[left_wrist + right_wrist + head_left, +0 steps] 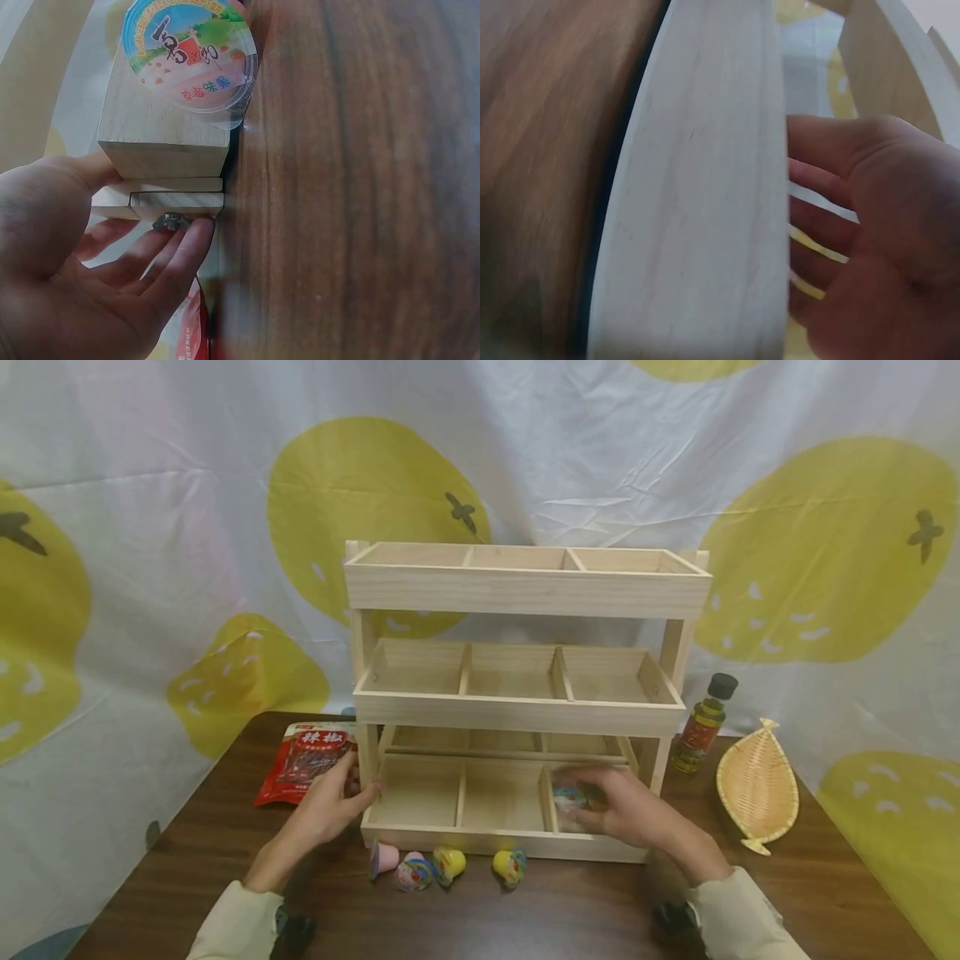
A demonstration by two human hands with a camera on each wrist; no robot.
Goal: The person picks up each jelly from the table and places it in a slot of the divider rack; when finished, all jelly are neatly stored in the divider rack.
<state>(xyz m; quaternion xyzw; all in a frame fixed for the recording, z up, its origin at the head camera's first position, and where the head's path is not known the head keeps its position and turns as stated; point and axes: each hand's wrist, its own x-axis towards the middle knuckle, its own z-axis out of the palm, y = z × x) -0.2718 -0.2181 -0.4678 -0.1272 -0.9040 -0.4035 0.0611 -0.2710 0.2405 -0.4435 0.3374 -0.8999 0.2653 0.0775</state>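
Observation:
A three-tier wooden shelf rack (517, 714) with divided trays stands on the table. My left hand (330, 802) grips the rack's lower left side; in the left wrist view the thumb lies on one side of the wood and the fingers on the other, by a dark metal fastener (172, 221). My right hand (630, 806), blurred, reaches into the bottom tray's right compartment, where a jelly cup (570, 797) shows beside its fingers. The front board (697, 187) hides those fingertips in the right wrist view, so whether they hold the cup is unclear.
Several jelly cups, including a pink one (385, 857) and a yellow one (510, 866), lie before the rack. A red food packet (303, 760) lies to the left. An oil bottle (701, 727) and a leaf-shaped woven basket (757, 785) are on the right.

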